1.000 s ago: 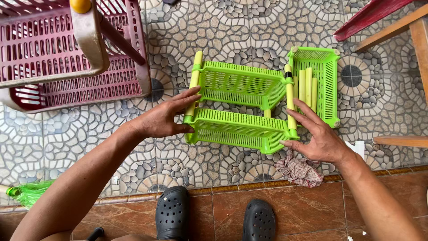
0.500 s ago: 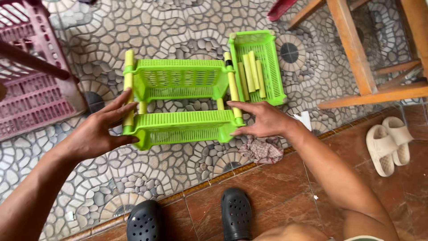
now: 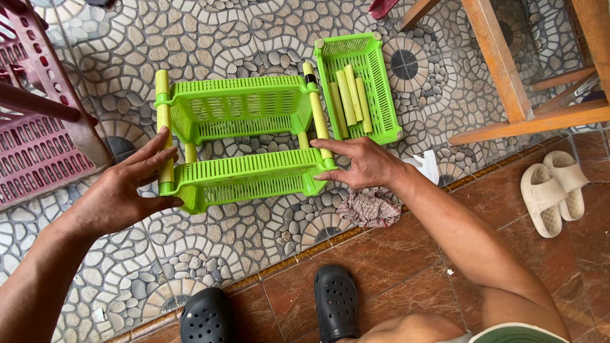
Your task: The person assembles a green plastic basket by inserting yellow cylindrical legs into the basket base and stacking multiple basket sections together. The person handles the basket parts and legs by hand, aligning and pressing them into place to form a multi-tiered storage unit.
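Pebble-patterned floor tiles [image 3: 254, 228] carry a bright green two-tier slatted plastic rack [image 3: 241, 143] lying on its side. Our left hand [image 3: 121, 194] and right hand [image 3: 362, 164] clasp its ends, fingers spread open against the yellow-green posts [image 3: 164, 133].

I've got one head cam only, looking steeply down from above at the pebble-tile floor [image 3: 254, 38], close range. My hands, the green rack [image 3: 241, 140] and my black clogs [image 3: 337, 305] fill the frame.
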